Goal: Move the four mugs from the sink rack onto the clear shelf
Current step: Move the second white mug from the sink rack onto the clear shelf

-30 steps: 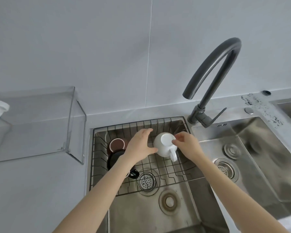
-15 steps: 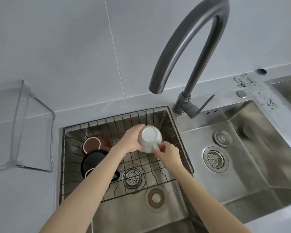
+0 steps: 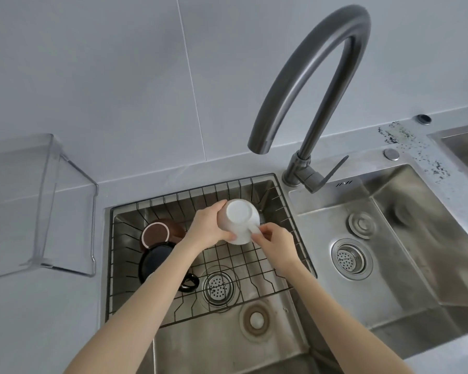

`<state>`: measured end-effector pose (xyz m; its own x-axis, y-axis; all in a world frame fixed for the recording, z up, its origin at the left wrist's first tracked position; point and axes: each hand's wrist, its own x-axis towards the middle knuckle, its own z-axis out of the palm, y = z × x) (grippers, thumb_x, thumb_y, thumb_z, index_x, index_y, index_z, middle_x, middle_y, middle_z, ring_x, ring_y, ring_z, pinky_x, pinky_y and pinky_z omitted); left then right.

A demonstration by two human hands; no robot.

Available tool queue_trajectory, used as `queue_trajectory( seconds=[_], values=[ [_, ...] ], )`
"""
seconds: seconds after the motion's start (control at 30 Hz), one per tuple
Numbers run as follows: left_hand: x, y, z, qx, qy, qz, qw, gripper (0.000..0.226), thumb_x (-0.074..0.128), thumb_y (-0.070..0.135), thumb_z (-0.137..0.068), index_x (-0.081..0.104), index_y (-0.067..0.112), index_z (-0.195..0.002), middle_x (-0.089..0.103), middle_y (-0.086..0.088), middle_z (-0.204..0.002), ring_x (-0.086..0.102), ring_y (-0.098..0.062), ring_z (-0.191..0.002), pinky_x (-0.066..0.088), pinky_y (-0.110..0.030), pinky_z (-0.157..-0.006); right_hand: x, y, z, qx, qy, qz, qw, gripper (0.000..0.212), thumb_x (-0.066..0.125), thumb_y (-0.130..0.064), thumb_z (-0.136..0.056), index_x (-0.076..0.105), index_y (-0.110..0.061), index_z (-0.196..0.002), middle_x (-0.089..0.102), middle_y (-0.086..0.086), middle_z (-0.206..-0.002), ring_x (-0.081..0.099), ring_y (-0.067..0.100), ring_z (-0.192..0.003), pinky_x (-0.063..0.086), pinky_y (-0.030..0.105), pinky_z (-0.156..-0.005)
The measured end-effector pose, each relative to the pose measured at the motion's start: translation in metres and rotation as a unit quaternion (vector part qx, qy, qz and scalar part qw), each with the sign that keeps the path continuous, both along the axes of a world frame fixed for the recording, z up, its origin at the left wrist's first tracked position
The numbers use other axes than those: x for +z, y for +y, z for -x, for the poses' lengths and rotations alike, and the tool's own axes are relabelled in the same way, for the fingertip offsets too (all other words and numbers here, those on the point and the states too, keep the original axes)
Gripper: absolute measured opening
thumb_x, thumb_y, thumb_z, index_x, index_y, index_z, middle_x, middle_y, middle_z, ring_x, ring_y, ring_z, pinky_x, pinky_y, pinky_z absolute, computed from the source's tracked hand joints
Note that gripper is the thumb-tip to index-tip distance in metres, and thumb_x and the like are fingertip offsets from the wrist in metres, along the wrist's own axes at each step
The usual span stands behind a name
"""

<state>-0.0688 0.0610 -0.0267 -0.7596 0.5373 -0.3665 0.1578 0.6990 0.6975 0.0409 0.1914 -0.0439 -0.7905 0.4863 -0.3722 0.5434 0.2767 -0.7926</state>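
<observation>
White mug [image 3: 239,220] is held upside down, base toward the camera, above the rack [image 3: 257,268] at centre frame, clear of the wires. Judged rigid glazed ceramic: moderately heavy, breakable, possibly slick if wet; body or handle are the sound holds. Left hand [image 3: 208,228] wraps the mug's left wall, fingers closed round it. Right hand [image 3: 274,240] pinches the handle at lower right, fingers closed. Both forearms reach up from the bottom edge. Brown mug [image 3: 157,233] and black mug [image 3: 157,259] remain in the rack, left. Shelf [image 3: 65,211] stands at left.
</observation>
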Motion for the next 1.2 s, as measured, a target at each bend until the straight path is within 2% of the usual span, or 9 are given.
queue_trajectory(
  seconds=[0.2, 0.33, 0.4, 0.47, 0.53, 0.63, 0.77, 0.9, 1.2],
  values=[
    [0.054, -0.028, 0.002, 0.076, 0.057, -0.082, 0.992, 0.083, 0.085, 0.024, -0.052, 0.049, 0.02, -0.127, 0.062, -0.004, -0.121, 0.057, -0.022, -0.109, 0.048, -0.041, -0.096, 0.067, 0.0, 0.02, 0.072, 0.057, -0.019, 0.996, 0.022, 0.061, -0.023, -0.083, 0.065, -0.007, -0.099, 0.066, 0.001, -0.085, 0.059, 0.014, -0.078, 0.043, 0.015, -0.063],
    [0.104, -0.06, -0.001, 0.133, 0.124, -0.134, 0.974, 0.085, 0.085, 0.027, -0.053, 0.046, 0.02, -0.128, 0.057, -0.006, -0.121, 0.054, -0.022, -0.109, 0.047, -0.038, -0.095, 0.127, -0.019, 0.033, 0.121, 0.119, -0.033, 0.985, 0.022, 0.064, -0.025, -0.082, 0.067, -0.008, -0.096, 0.071, 0.001, -0.089, 0.064, 0.015, -0.084, 0.048, 0.015, -0.07],
    [0.123, -0.072, -0.001, 0.151, 0.137, -0.139, 0.969, 0.093, 0.084, 0.031, -0.053, 0.039, 0.022, -0.134, 0.052, -0.007, -0.126, 0.052, -0.022, -0.113, 0.046, -0.041, -0.098, 0.151, -0.027, 0.04, 0.137, 0.137, -0.042, 0.98, 0.022, 0.064, -0.026, -0.082, 0.068, -0.009, -0.095, 0.073, 0.004, -0.092, 0.066, 0.017, -0.087, 0.051, 0.023, -0.078],
    [0.144, -0.095, -0.003, 0.184, 0.149, -0.146, 0.961, 0.097, 0.084, 0.034, -0.053, 0.035, 0.022, -0.136, 0.048, -0.008, -0.129, 0.051, -0.022, -0.115, 0.044, -0.041, -0.1, 0.176, -0.046, 0.045, 0.171, 0.161, -0.057, 0.97, 0.02, 0.063, -0.025, -0.083, 0.068, -0.01, -0.094, 0.073, 0.004, -0.09, 0.066, 0.016, -0.085, 0.049, 0.02, -0.072],
    [0.165, -0.12, -0.007, 0.213, 0.172, -0.162, 0.948, 0.092, 0.085, 0.034, -0.052, 0.042, 0.021, -0.132, 0.049, -0.008, -0.127, 0.054, -0.022, -0.112, 0.045, -0.037, -0.099, 0.199, -0.069, 0.05, 0.194, 0.184, -0.063, 0.961, 0.016, 0.062, -0.026, -0.083, 0.068, -0.013, -0.091, 0.071, 0.0, -0.083, 0.063, 0.013, -0.079, 0.044, 0.011, -0.063],
    [0.19, -0.163, -0.011, 0.253, 0.194, -0.189, 0.929, 0.084, 0.086, 0.033, -0.05, 0.049, 0.019, -0.125, 0.054, -0.006, -0.125, 0.055, -0.021, -0.111, 0.045, -0.034, -0.097, 0.223, -0.108, 0.06, 0.227, 0.216, -0.048, 0.948, 0.01, 0.062, -0.026, -0.083, 0.067, -0.017, -0.082, 0.069, -0.001, -0.073, 0.057, 0.012, -0.071, 0.04, 0.008, -0.058],
    [0.205, -0.224, -0.016, 0.297, 0.199, -0.211, 0.91, 0.082, 0.086, 0.036, -0.046, 0.053, 0.018, -0.119, 0.062, 0.0, -0.119, 0.057, -0.017, -0.11, 0.046, -0.032, -0.095, 0.237, -0.164, 0.073, 0.276, 0.236, -0.033, 0.931, 0.012, 0.061, -0.022, -0.083, 0.067, -0.011, -0.086, 0.069, 0.005, -0.077, 0.056, 0.017, -0.075, 0.043, 0.029, -0.072],
    [0.21, -0.282, -0.018, 0.336, 0.201, -0.212, 0.895, 0.081, 0.085, 0.033, -0.045, 0.053, 0.019, -0.118, 0.063, 0.004, -0.115, 0.059, -0.014, -0.105, 0.048, -0.027, -0.088, 0.239, -0.221, 0.089, 0.315, 0.248, -0.015, 0.916, 0.006, 0.06, -0.019, -0.084, 0.065, -0.016, -0.083, 0.068, 0.005, -0.077, 0.056, 0.015, -0.072, 0.042, 0.014, -0.064],
    [0.196, -0.393, -0.001, 0.41, 0.195, -0.188, 0.871, 0.075, 0.086, 0.028, -0.046, 0.054, 0.023, -0.113, 0.063, 0.005, -0.111, 0.06, -0.014, -0.104, 0.046, -0.023, -0.083, 0.212, -0.339, 0.137, 0.371, 0.24, 0.027, 0.897, 0.01, 0.059, -0.019, -0.085, 0.065, -0.011, -0.084, 0.066, 0.007, -0.075, 0.054, 0.014, -0.07, 0.038, 0.007, -0.053]
  ],
)
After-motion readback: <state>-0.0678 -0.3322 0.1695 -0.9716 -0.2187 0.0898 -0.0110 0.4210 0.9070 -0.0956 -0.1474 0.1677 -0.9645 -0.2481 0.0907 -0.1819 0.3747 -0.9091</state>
